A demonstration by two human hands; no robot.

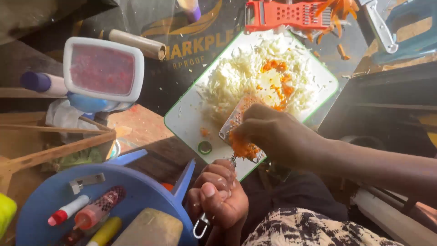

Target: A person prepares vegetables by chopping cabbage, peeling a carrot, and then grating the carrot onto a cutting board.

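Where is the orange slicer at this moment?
In the head view the orange slicer lies at the top edge, right of centre, just beyond the far end of the white cutting board, with carrot peelings at its right end.

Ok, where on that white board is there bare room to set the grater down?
The cutting board is bare along its near-left corner, between the shredded cabbage, the hanging hole and the grater. The far half is crowded with cabbage and grated carrot; both hands fill the near edge.
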